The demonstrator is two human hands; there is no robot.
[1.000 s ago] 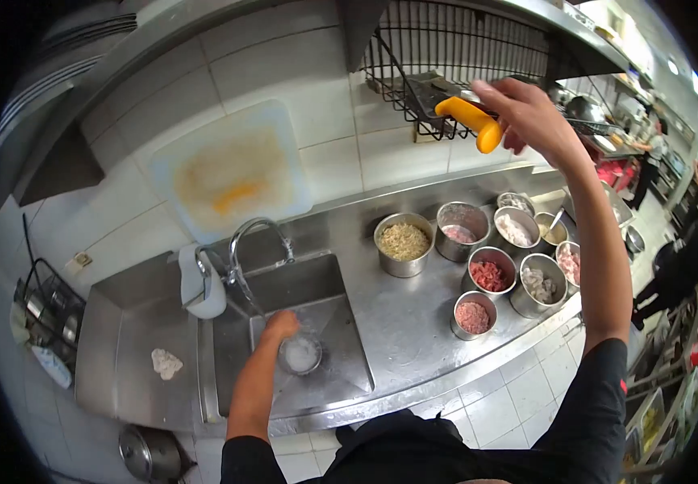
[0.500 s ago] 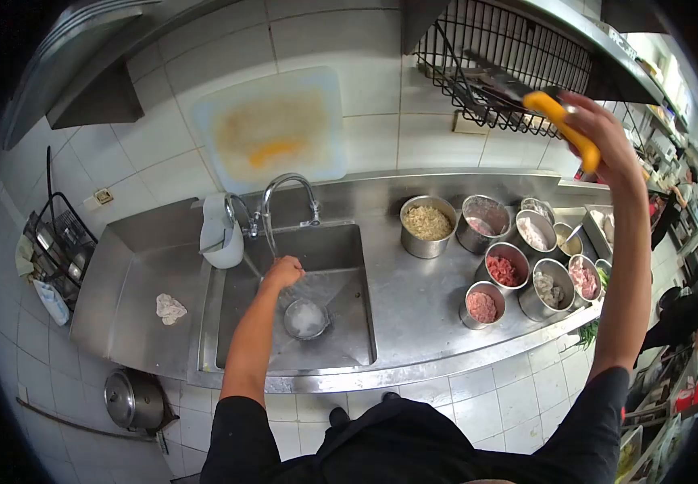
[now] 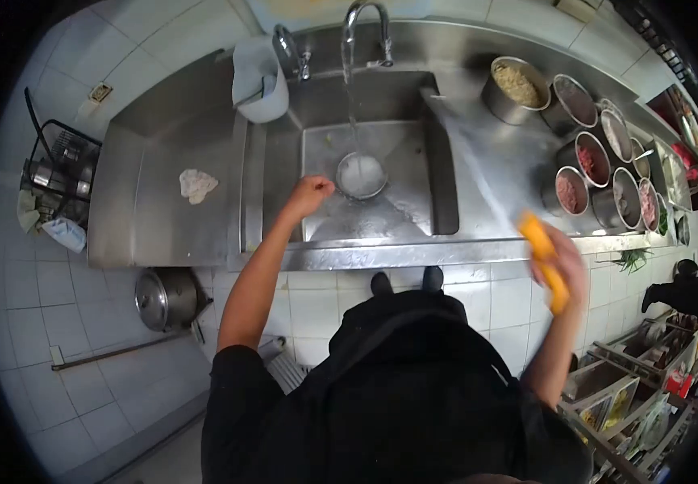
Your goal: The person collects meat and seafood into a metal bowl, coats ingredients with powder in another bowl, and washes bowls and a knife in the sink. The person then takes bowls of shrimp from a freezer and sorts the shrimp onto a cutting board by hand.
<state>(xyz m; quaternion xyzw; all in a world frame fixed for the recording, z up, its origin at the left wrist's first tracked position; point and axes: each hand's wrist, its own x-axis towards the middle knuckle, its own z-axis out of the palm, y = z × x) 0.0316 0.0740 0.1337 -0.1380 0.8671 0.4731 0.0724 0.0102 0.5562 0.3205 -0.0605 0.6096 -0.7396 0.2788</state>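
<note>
The right hand [image 3: 562, 264] has its fingers wrapped firmly around the handle of a long knife with a yellow handle [image 3: 533, 234], held at the front edge of the stainless-steel counter [image 3: 486, 249]. The pale blade slants from there toward the sink's back right corner; it is blurred, so its tip seems to end near that corner, though I would not swear to it.

The left hand [image 3: 312, 196] is over the left part of the rectangular steel sink [image 3: 401, 165], fingers curled into a loose fist; whether anything is inside it I cannot tell. Just to its right, a round metal bowl [image 3: 362, 198] sits on the sink floor, and water falls into it from a curved chrome tap [image 3: 350, 32] at the back edge.

Beyond the sink's back left corner stands a white plastic container [image 3: 258, 89]. On the left section of the counter lies a crumpled whitish cloth-like lump [image 3: 197, 185]. Toward the back right, a wide steel pot of pale chopped food [image 3: 510, 106] stands beside smaller steel pots.
</note>
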